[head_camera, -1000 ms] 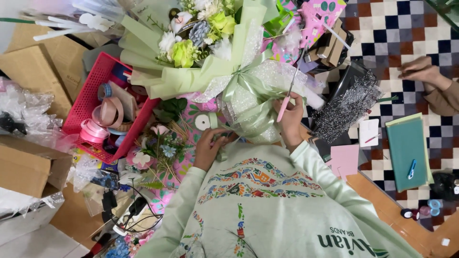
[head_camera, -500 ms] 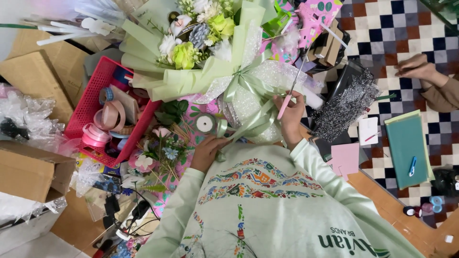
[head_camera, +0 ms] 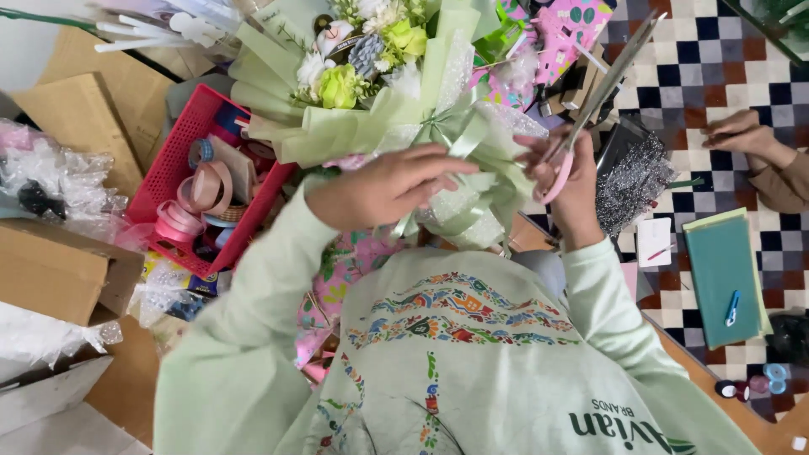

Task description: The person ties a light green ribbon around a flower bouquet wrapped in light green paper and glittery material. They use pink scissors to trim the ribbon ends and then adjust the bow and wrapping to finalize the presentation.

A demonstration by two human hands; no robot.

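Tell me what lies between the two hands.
In the head view, the bouquet's pale green ribbon bow lies between the left hand and the right hand, which holds pink-handled scissors.

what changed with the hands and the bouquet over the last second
The left hand rose from low beside the stems and now lies across the green ribbon bow on the bouquet. The right hand kept the pink-handled scissors and lifted them, blades pointing up and away. The red basket of ribbon rolls and the other person's hand stayed put.

Pale green bouquet [head_camera: 396, 93], pink-handled scissors [head_camera: 590, 109]
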